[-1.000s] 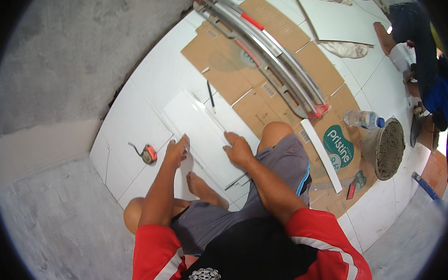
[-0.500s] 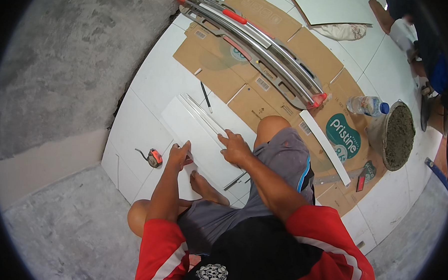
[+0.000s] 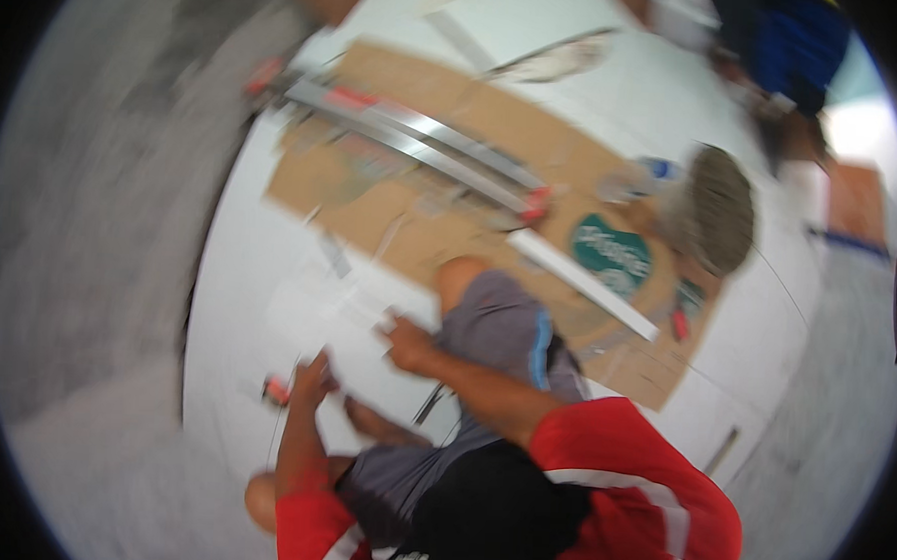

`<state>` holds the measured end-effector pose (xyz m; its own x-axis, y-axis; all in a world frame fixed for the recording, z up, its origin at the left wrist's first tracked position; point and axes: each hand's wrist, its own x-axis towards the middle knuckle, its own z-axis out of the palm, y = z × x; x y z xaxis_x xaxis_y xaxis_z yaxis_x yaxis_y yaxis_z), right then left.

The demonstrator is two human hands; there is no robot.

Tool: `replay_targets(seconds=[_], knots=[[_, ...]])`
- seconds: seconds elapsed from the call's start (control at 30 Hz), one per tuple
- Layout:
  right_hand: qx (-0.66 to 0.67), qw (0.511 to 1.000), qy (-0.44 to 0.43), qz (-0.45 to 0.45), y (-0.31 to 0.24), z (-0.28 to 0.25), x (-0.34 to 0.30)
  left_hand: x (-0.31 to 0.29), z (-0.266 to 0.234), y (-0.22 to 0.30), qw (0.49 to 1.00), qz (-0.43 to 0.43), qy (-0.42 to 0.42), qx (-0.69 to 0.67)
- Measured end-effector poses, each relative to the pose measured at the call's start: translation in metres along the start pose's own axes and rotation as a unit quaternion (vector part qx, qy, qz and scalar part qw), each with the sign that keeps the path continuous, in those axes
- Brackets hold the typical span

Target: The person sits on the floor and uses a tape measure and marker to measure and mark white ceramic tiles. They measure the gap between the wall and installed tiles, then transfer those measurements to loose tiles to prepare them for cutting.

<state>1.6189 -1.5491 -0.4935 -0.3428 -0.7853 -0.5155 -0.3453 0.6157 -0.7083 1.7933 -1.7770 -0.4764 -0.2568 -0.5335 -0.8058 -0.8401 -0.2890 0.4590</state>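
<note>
Blurred head view, with the brown cardboard sheet (image 3: 445, 242) as landmark: a white tile (image 3: 355, 321), its outline merging into the white floor, lies just off the sheet's near-left edge, with the left hand (image 3: 316, 376), fingers drawn together, and the right hand (image 3: 409, 344), fingers narrowly spread, at its near side; whether either grips it cannot be told. A tape measure (image 3: 276, 390) lies left of the sheet, beside the left hand. A silver-railed tile cutter (image 3: 414, 148) and a white strip (image 3: 582, 285) rest on the sheet, and a mortar-filled bucket (image 3: 712, 206) stands at its right edge.
</note>
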Motion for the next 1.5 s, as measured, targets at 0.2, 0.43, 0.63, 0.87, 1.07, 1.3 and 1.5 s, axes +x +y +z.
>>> replay_targets(seconds=[0.2, 0.43, 0.63, 0.87, 1.07, 1.3, 1.5], knots=[[-0.025, 0.999, 0.023, 0.018, 0.001, 0.020, -0.010, 0.011, 0.015, 0.004, 0.997, -0.046, 0.002, -0.054], [-0.061, 0.998, 0.021, 0.009, 0.000, 0.043, -0.036, 0.022, 0.013, 0.031, 0.998, -0.057, -0.014, 0.037], [-0.095, 0.993, 0.071, -0.020, -0.002, 0.052, -0.023, 0.032, -0.001, 0.032, 0.997, -0.027, -0.037, 0.059], [-0.113, 0.986, 0.112, -0.038, -0.004, 0.059, -0.020, 0.007, -0.011, 0.030, 0.992, 0.010, -0.099, 0.080], [-0.083, 0.996, 0.041, 0.010, -0.013, 0.048, -0.022, 0.019, -0.014, 0.021, 0.994, -0.015, -0.074, 0.074], [-0.022, 0.999, 0.033, 0.029, 0.023, 0.055, -0.018, 0.037, 0.013, 0.024, 0.992, -0.053, -0.070, 0.089], [-0.081, 0.996, 0.021, -0.023, -0.035, 0.013, -0.032, 0.056, -0.029, 0.031, 0.909, 0.013, 0.310, 0.278]])
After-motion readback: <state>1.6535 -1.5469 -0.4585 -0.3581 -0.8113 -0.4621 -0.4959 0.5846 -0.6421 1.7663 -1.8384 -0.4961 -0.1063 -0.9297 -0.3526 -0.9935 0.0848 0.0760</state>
